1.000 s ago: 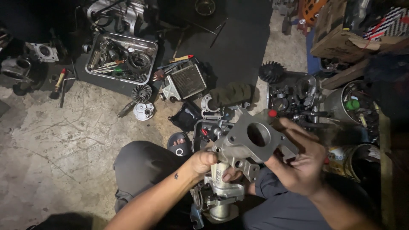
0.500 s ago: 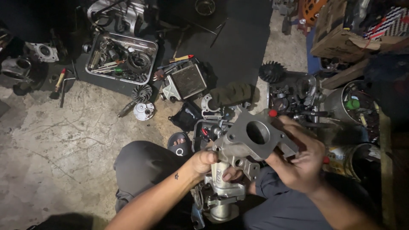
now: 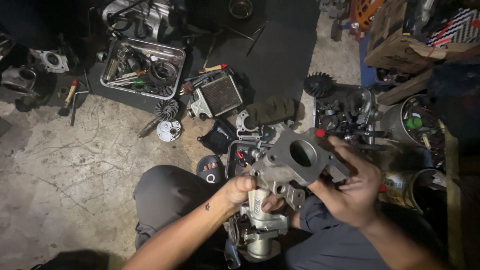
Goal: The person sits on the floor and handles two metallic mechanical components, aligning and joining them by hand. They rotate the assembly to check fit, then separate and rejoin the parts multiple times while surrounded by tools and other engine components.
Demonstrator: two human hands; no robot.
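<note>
In the head view, the left hand (image 3: pixel 240 189) gripped the grey metal housing (image 3: pixel 295 162) at its seven o'clock edge, and the right hand (image 3: pixel 352 187) clasped its four o'clock side, above the lap. A loosened grip could probably drop it onto the engine block (image 3: pixel 260 225) beneath.

engine casting (image 3: pixel 295 165) between both hands, over the lap | left hand (image 3: pixel 240 189) at its left — right hand (image 3: pixel 350 187) at its right | parts tray (image 3: pixel 107 75) on the floor, far left | finned block (image 3: pixel 217 95) right of tray — gear (image 3: pixel 318 84) further right
</note>
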